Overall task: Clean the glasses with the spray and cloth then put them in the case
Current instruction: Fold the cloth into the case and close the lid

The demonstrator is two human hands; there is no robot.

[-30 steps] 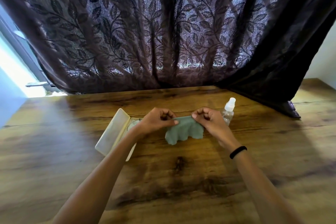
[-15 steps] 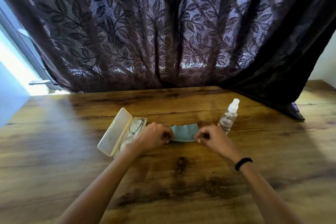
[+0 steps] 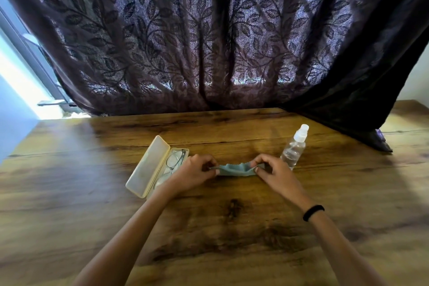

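A light blue cloth (image 3: 234, 169) is stretched low over the wooden table (image 3: 209, 227) between my two hands. My left hand (image 3: 192, 174) pinches its left end and my right hand (image 3: 275, 172) pinches its right end. To the left lies a cream glasses case (image 3: 148, 167), its lid open. Thin metal-framed glasses (image 3: 175, 160) lie inside it, partly hidden by my left hand. A clear spray bottle (image 3: 293, 146) with a white cap stands upright just behind my right hand.
A dark leaf-patterned curtain (image 3: 209, 42) hangs along the table's far edge, and its right part drapes onto the tabletop (image 3: 371, 127). A bright window opening shows at the far left. I wear a black band (image 3: 313, 212) on my right wrist.
One second ago both hands held the cloth up, hanging folded in front of me. They have since lowered it to the table and drawn it out sideways.
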